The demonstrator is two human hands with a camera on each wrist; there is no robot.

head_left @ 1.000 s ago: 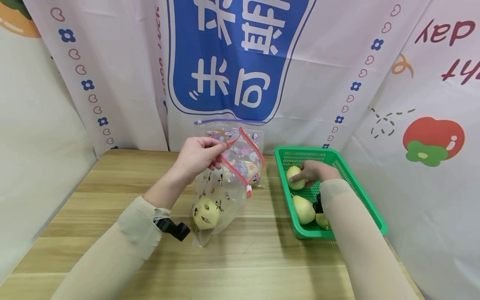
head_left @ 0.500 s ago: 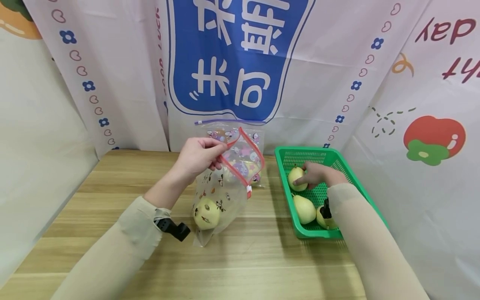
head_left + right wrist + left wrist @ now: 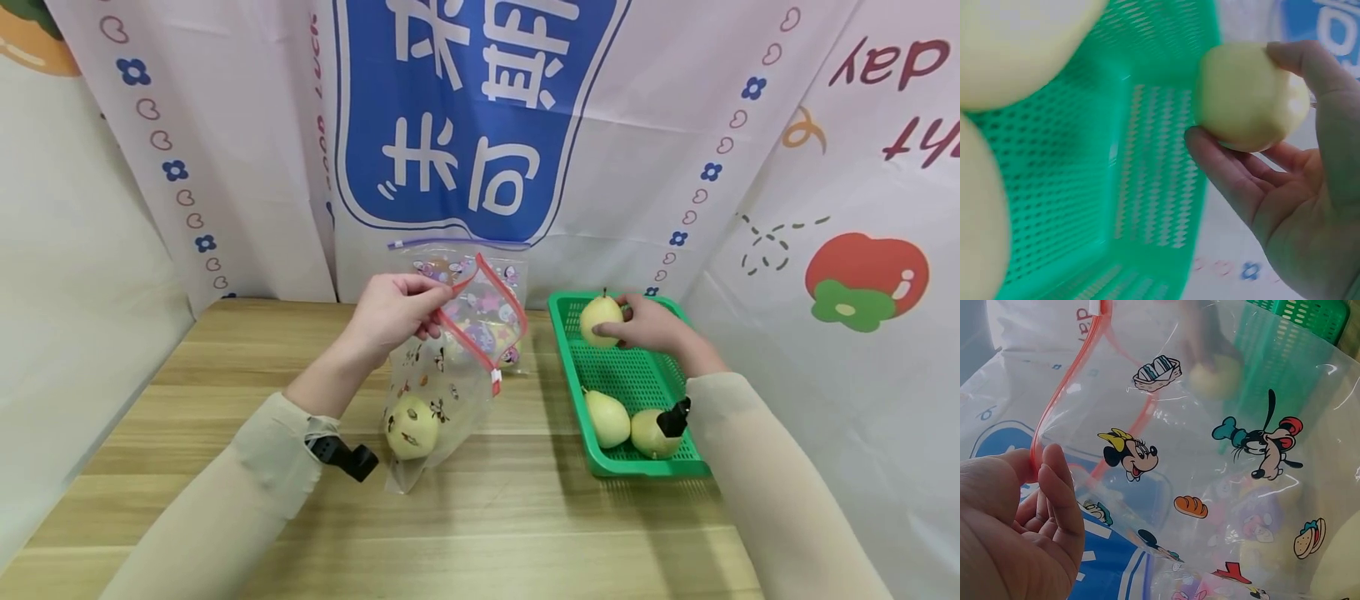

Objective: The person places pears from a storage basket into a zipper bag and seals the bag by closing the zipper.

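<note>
At the bottom of the frame, two pale sleeves (image 3: 202, 508) reach in over the wood-grain worktop (image 3: 480, 533), each with a black wrist device (image 3: 348, 458) near the cuff.

Left of centre, a clear zip bag (image 3: 461, 421) hangs with its bottom down at the worktop. It has small printed pictures, among them cartoon heads, a bread roll and a sandwich, and a gaping red zip edge with a white slider (image 3: 496, 377). One pale yellow pear (image 3: 412, 427) sits low inside it, below the left hand (image 3: 397, 312), which pinches the red edge between thumb and forefinger.

Right of centre stands a green perforated basket (image 3: 637, 468). In its nearer end lie two pears, a tapering yellow-green one (image 3: 607, 419) and a rounder one (image 3: 651, 435), partly covered by the right wrist's device.

At the basket's far left corner, the right hand (image 3: 648, 325) grasps a third, the held pear (image 3: 601, 322), round, smooth and pale yellow with its dark stem pointing up. It lies to the left of the palm, between thumb and fingers.

Farther back, upper centre, a second bag (image 3: 442, 258) with a purple zip stands against a white cloth (image 3: 600, 183) bearing a blue panel with white characters.
</note>
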